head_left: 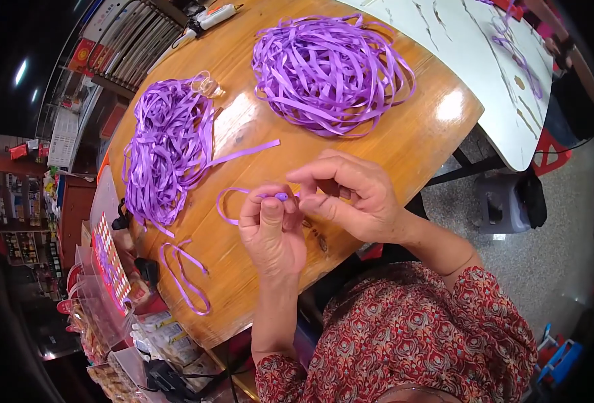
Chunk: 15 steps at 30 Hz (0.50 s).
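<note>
My left hand (273, 235) is closed over the table's near edge, thumb against fingers, pinching a purple ribbon (281, 197). A small rolled or knotted bit of it shows above the thumb tip, and a loop of purple ribbon (224, 205) curves out to the left behind the fingers. Just right of it hovers my right hand (354, 195), its index finger and thumb apart near the ribbon and its other fingers bent. Nothing shows clearly between them. A loose cut piece of purple ribbon (186, 275) lies on the wooden table (243, 295) to the left.
Two big heaps of purple ribbon, a left pile (166, 148) and a far pile (330, 74), cover parts of the table. A clear ring-shaped roll (208, 85) sits by the left pile. A white marbled table (485, 80) adjoins at right; a grey stool (502, 201) stands below.
</note>
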### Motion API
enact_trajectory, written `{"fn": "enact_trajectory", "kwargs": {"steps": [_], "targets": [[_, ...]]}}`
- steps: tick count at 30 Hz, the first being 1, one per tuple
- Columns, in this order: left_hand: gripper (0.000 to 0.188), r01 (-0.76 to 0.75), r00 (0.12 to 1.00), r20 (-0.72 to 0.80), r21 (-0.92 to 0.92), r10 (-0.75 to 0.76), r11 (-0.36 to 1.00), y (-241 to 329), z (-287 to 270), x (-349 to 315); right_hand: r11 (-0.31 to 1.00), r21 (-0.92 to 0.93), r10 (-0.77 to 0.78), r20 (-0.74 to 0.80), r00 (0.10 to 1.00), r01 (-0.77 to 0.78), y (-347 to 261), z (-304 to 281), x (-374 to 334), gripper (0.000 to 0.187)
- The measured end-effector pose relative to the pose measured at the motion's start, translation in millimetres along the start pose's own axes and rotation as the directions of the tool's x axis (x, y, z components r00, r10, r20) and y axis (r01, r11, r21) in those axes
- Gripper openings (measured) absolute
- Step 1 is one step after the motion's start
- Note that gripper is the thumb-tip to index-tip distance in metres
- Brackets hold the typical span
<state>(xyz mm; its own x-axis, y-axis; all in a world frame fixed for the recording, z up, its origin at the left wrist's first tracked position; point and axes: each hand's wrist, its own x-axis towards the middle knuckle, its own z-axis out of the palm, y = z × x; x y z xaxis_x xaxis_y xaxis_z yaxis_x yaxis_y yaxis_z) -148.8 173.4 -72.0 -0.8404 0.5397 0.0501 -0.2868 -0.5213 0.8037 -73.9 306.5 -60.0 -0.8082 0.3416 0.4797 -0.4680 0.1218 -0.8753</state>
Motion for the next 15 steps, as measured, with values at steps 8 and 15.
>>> {"fn": "enact_trajectory", "kwargs": {"steps": [8,15], "targets": [[0.024,0.038,0.999,-0.036,0.006,-0.037,0.999,-7,-4,-3,0.972,-0.134,-0.189,0.022,0.982,0.191,19,-1,1,0.024],[0.024,-0.021,1.0,0.009,0.101,0.02,0.995,-2,7,-3,0.594,0.756,0.456,-0.035,0.889,-0.275,24,0,-6,0.015]]}}
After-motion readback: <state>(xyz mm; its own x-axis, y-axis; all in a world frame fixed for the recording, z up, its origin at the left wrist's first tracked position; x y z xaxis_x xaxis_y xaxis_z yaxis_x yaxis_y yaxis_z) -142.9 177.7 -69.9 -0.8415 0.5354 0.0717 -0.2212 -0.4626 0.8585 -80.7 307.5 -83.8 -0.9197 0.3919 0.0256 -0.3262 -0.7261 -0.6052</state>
